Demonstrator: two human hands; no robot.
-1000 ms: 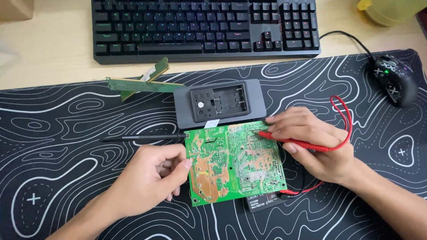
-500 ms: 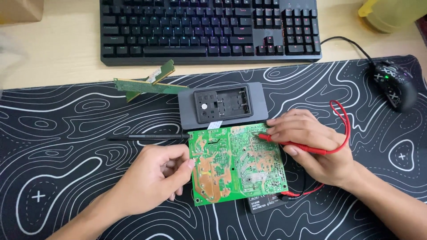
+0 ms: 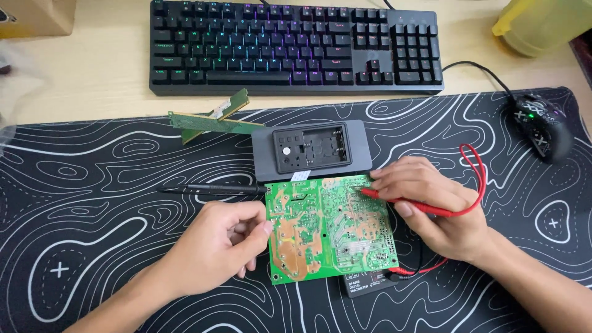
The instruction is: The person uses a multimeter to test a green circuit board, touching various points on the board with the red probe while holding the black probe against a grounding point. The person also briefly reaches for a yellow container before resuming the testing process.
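Observation:
A green circuit board [image 3: 327, 225] lies solder side up on the black patterned mat [image 3: 92, 216]. My right hand [image 3: 431, 206] grips a red test probe [image 3: 407, 202] like a pen, its tip touching the board's upper right area. The probe's red lead [image 3: 478, 166] loops behind that hand. My left hand [image 3: 216, 243] rests loosely curled at the board's left edge, thumb against it, holding nothing. A black test probe [image 3: 216, 188] lies on the mat just above my left hand. A black multimeter [image 3: 367, 285] sticks out from under the board's lower edge.
A grey box with an open compartment [image 3: 311, 150] sits just behind the board. Two green memory sticks [image 3: 213, 118] lie crossed at the mat's far edge. Beyond are a backlit keyboard [image 3: 296, 46], a black mouse [image 3: 542, 126] at right, and a yellow-green container [image 3: 542, 21].
The view has shifted a little, so everything sits lower and further right in frame. The red probe tip stays on the board's upper right; my left hand keeps its place.

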